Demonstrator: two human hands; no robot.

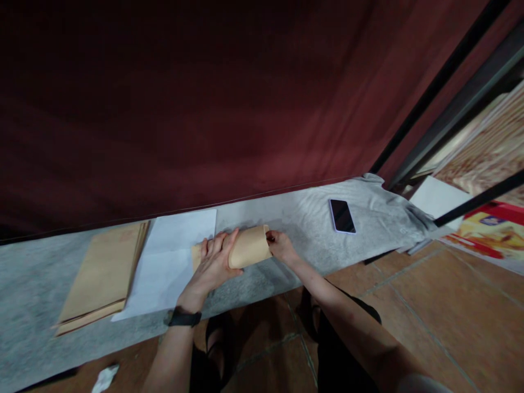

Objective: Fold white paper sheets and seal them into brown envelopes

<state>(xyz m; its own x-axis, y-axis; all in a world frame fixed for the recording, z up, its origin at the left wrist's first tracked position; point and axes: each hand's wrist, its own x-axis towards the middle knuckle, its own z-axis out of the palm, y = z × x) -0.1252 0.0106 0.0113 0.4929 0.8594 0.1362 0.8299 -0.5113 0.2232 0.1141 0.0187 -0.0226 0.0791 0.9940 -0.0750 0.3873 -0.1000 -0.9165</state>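
A brown paper envelope (250, 245) lies across the grey cloth-covered surface, bulging open toward its right end. My left hand (215, 259), with a black band on the wrist, presses over its left part, thumb and fingers closed around the paper. At the envelope's right end is my right hand (280, 245), its fingers curled at the mouth of the envelope; the fingertips are partly hidden there. Under and left of the envelope are white paper sheets (172, 267). Farther left, a stack of brown envelopes (102, 267) lies flat.
A phone (343, 216) with a pale purple edge lies to the right on the grey cloth (303, 240). Dark red fabric (229, 120) hangs behind. Black poles (438, 87) and a colourful printed box (491, 234) are at the right. Crumpled white paper (105, 377) lies on the tiled floor.
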